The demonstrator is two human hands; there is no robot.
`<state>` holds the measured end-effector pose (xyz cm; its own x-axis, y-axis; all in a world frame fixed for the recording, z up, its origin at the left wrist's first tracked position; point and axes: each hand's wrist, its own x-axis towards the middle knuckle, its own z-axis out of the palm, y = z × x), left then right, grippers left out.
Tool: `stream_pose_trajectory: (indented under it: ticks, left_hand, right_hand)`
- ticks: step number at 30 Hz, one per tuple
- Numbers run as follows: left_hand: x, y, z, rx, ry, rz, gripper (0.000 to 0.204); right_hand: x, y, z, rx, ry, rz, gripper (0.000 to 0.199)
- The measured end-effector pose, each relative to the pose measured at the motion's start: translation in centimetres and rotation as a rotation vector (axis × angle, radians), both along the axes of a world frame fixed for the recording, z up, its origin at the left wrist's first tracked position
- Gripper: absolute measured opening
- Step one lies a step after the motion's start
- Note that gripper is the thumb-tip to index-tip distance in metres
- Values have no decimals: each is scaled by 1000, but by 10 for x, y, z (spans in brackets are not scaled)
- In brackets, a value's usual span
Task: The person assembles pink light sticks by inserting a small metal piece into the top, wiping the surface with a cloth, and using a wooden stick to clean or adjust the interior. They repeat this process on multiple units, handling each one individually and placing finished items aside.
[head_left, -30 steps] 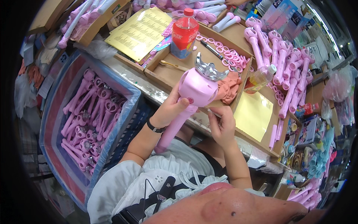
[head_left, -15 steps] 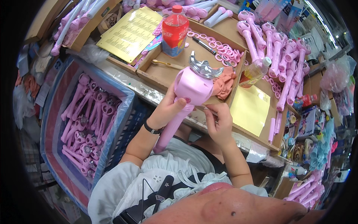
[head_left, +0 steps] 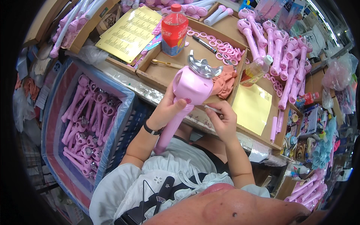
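My left hand (head_left: 166, 111), closed, grips a pink plastic toy wand (head_left: 192, 87) under its wide head, with the thumb near a small dark pink spot. The wand tilts, its handle (head_left: 167, 135) running down toward my lap and a silver crown (head_left: 204, 67) topping the head. To the right of the neck, my right hand (head_left: 224, 120) pinches a thin white strip (head_left: 213, 109) between thumb and fingers. The strip's left end points at the wand, and I cannot tell whether they touch. What exactly the strip is does not show clearly.
A blue-lined crate (head_left: 131, 101) of pink wands stands at left. Beyond my hands, a cardboard tray (head_left: 157, 77) holds a toothbrush (head_left: 167, 64), red-capped bottle (head_left: 174, 32), orange cloth (head_left: 225, 83) and pink rings (head_left: 229, 52). Yellow sheet (head_left: 253, 108), second bottle (head_left: 257, 71) and piled wands (head_left: 279, 56) lie right.
My right hand has shifted slightly right and turned, so more of the white strip shows between its fingers. The left hand and the wand have hardly moved.
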<state>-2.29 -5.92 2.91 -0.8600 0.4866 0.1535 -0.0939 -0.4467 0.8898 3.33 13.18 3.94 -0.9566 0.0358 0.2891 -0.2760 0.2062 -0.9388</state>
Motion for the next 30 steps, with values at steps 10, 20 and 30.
stream_pose_trajectory:
  ticks: [10,20,30]
  left_hand:
    - [3,2,1,-30,25,11,87]
    - [5,1,-2,-26,-34,9,87]
    - [5,2,-6,-34,89,57,87]
  right_hand:
    - [-2,0,-6,223,52,-93,13]
    - [3,-6,-5,-53,-62,-32,12]
    - [-4,3,-11,86,-10,-55,12]
